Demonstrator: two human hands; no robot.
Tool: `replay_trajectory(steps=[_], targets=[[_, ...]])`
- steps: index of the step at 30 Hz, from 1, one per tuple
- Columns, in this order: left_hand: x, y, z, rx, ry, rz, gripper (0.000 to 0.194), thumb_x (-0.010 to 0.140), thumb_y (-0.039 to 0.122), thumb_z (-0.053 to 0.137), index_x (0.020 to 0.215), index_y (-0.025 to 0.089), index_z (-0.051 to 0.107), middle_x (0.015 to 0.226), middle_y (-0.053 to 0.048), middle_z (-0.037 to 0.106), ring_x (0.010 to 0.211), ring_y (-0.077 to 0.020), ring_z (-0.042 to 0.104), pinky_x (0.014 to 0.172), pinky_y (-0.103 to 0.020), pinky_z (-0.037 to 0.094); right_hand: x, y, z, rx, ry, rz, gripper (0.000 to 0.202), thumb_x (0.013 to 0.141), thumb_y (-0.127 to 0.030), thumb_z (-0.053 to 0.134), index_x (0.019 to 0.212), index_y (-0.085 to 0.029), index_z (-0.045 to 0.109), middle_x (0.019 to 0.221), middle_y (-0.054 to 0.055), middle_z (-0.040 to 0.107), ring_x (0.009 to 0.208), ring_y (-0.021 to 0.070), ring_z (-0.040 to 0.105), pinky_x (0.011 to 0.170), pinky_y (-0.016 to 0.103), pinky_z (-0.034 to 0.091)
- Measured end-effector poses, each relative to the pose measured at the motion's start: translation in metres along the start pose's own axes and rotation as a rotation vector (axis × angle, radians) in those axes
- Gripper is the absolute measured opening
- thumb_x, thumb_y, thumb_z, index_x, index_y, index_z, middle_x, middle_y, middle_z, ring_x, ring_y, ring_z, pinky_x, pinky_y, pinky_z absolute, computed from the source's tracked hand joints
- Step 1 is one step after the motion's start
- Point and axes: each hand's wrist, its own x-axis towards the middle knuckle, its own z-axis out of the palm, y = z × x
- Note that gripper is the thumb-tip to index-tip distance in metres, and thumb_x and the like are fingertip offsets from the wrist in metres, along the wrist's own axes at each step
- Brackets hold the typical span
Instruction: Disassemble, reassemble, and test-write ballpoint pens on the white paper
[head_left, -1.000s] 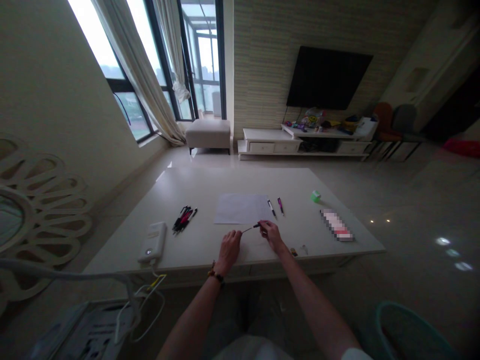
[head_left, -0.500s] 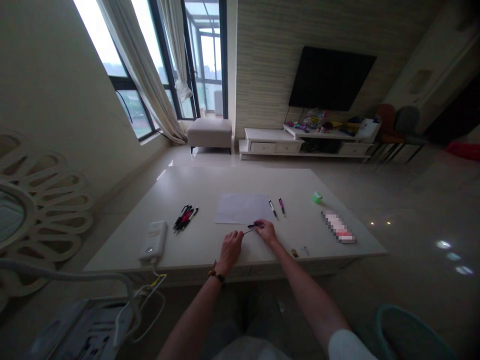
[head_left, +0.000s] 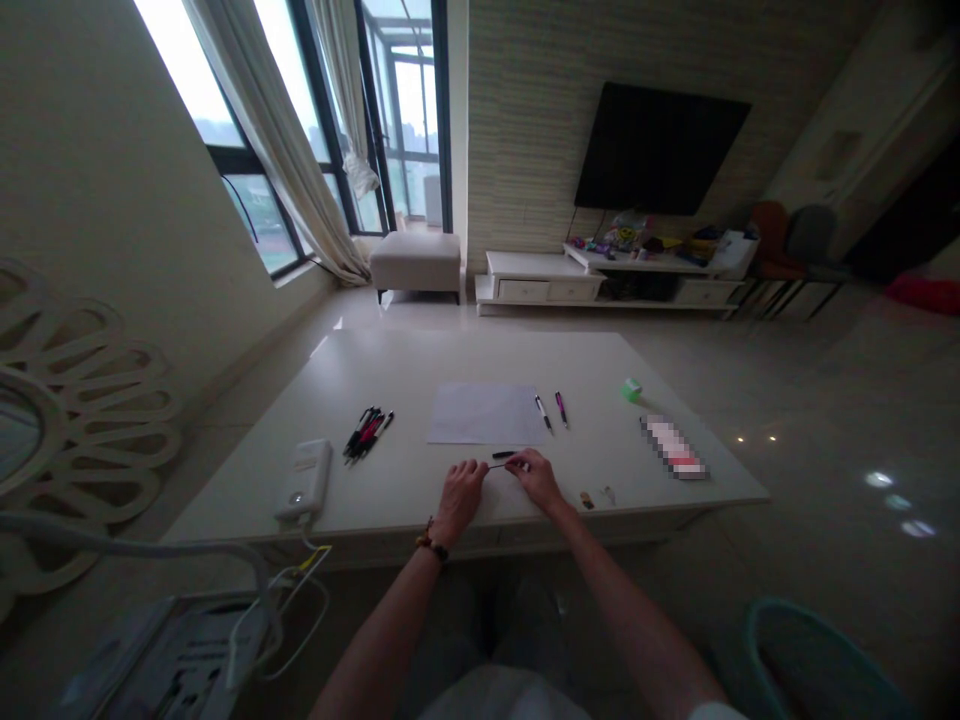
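Note:
Both hands meet over the near part of the white table (head_left: 360, 365). Between them runs a thin dark rod (head_left: 496, 466) that looks like a pen refill. My left hand (head_left: 462, 492) pinches its left end, and my right hand (head_left: 534, 478) has fingertips closed at its right end. A short black pen part (head_left: 503, 455) lies just beyond my right fingertips, in front of a white paper sheet (head_left: 484, 413). At the sheet's right side are a white-and-black pen (head_left: 544, 413) and a pink-and-black pen (head_left: 562, 410).
Several pens (head_left: 368, 434) lie heaped on the left, beyond a white power bank-like box (head_left: 307, 480) with a cable. To the right are a green-and-white item (head_left: 631, 389), a blurred-out red-and-white object (head_left: 675, 448) and a small brown piece (head_left: 586, 500).
My right fingers have drawn slightly toward me, off the black pen part, which now shows whole on the table. My left hand has barely moved. The view has shifted slightly.

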Motion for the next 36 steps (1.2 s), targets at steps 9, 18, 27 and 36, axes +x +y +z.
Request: replay_trajectory(steps=[9, 18, 27, 36], targets=[[0.0, -0.002, 0.0, -0.002, 0.056, -0.113, 0.02, 0.087, 0.015, 0.037, 0.097, 0.022, 0.053, 0.09, -0.006, 0.055, 0.085, -0.0189, 0.048, 0.072, -0.032, 0.032, 0.007, 0.014, 0.005, -0.115, 0.019, 0.042, 0.015, 0.068, -0.023, 0.067, 0.083, -0.023, 0.07, 0.083, 0.005, 0.058, 0.086, 0.0191, 0.052, 0.08, 0.031, 0.042], [0.0, 0.003, -0.001, -0.019, 0.008, 0.031, 0.016, 0.089, 0.019, 0.037, 0.091, 0.022, 0.053, 0.088, -0.003, 0.055, 0.083, -0.0176, 0.047, 0.075, -0.031, 0.031, -0.017, 0.013, -0.004, -0.086, 0.114, 0.016, 0.032, 0.072, -0.028, 0.065, 0.103, -0.02, 0.063, 0.086, 0.006, 0.058, 0.079, 0.0189, 0.052, 0.077, 0.032, 0.044], [0.0, 0.0, 0.0, -0.041, 0.058, 0.001, 0.014, 0.089, 0.025, 0.039, 0.09, 0.022, 0.053, 0.087, -0.003, 0.056, 0.084, -0.017, 0.048, 0.074, -0.031, 0.031, -0.02, 0.016, -0.006, -0.076, 0.034, -0.014, 0.012, 0.078, -0.029, 0.06, 0.078, -0.022, 0.069, 0.079, 0.006, 0.06, 0.082, 0.0192, 0.053, 0.076, 0.03, 0.043], [0.0, -0.007, 0.007, -0.089, 0.13, -0.061, 0.011, 0.084, 0.023, 0.051, 0.093, 0.023, 0.056, 0.092, -0.002, 0.057, 0.088, -0.0183, 0.049, 0.078, -0.032, 0.033, -0.002, 0.027, -0.011, -0.216, 0.079, 0.004, 0.016, 0.075, -0.031, 0.063, 0.085, -0.021, 0.07, 0.081, 0.006, 0.061, 0.083, 0.0196, 0.054, 0.078, 0.03, 0.042]])
